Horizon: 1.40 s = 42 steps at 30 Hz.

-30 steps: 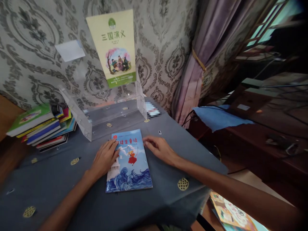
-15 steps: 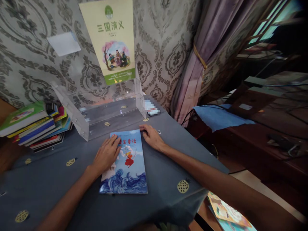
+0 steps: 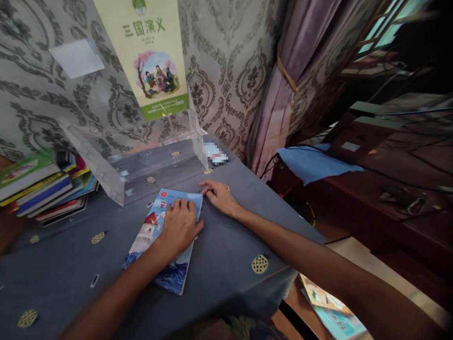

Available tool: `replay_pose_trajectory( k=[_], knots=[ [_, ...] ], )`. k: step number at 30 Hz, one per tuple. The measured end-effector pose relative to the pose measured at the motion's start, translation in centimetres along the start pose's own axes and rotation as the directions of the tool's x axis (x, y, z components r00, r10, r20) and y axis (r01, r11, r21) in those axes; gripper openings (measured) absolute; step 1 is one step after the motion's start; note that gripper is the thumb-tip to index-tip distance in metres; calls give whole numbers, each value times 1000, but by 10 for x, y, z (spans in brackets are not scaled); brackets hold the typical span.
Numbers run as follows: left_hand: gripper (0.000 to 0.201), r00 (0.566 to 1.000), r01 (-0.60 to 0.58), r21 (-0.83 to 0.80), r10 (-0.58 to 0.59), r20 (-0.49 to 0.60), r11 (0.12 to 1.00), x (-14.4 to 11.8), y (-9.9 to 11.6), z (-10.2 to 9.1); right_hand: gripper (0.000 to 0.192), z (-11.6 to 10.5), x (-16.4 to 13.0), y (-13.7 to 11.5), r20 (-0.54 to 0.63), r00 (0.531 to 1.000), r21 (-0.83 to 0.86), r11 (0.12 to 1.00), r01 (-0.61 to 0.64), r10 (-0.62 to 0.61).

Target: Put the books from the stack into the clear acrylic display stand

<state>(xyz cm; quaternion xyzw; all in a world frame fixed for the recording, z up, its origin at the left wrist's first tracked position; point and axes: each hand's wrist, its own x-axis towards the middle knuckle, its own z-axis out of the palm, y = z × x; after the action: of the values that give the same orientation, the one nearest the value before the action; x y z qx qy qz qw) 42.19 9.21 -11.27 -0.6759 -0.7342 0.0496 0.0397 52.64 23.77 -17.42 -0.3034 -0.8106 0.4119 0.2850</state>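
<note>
Blue rectangular paperback [image 3: 150,229] under my spread, ungripping left hand [image 3: 181,224], long axis slanting toward the far edge of the grey-clothed table [image 3: 226,269]; my half-open, empty right hand [image 3: 219,196] just beside its far-right corner.

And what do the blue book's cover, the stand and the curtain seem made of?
Blue book's cover: probably smooth coated paper; slight sheen, printed picture.
Stand: glossy clear plastic, perhaps acrylic; wallpaper shows through.
Curtain: apparently fabric, soft sheen, hanging in folds.

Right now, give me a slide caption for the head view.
Left hand atop a blue book, right hand by its upper right corner, with a clear rack behind.
</note>
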Motion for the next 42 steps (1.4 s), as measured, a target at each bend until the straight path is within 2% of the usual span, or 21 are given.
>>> replay_pose_trajectory(
  k=[6, 17, 24, 29, 34, 38, 42],
  knots=[
    [25, 997, 39, 12, -39, 61, 999, 5, 6, -4, 48, -5, -1, -4, 8, 1000, -13, 1000, -12, 12],
    [26, 999, 30, -33, -29, 41, 999, 8, -5, -14, 49, -8, -2, -7, -18, 1000, -10, 1000, -11, 11],
    [30, 999, 13, -21, -12, 36, 1000, 8, -5, -10, 48, -10, -4, -7, -85, 996, -11, 999, 33, -34],
    [30, 998, 37, -24, -36, 53, 999, 6, 1, -7, 50, -10, -8, -10, -114, 988, 16, 994, 108, -106],
    [31, 996, 41, -19, -39, 79, 999, 4, 6, -4, 47, -9, -11, -9, -30, 979, -101, 975, 199, -203],
    [32, 998, 21, -23, -20, 60, 1000, 4, 4, -1, 49, -8, -11, -7, 86, 981, -255, 948, 191, -174],
    [35, 999, 13, -55, -11, 44, 998, 4, 0, 0, 49, -7, -11, -6, 126, 981, -360, 915, 184, -147]
  ],
)
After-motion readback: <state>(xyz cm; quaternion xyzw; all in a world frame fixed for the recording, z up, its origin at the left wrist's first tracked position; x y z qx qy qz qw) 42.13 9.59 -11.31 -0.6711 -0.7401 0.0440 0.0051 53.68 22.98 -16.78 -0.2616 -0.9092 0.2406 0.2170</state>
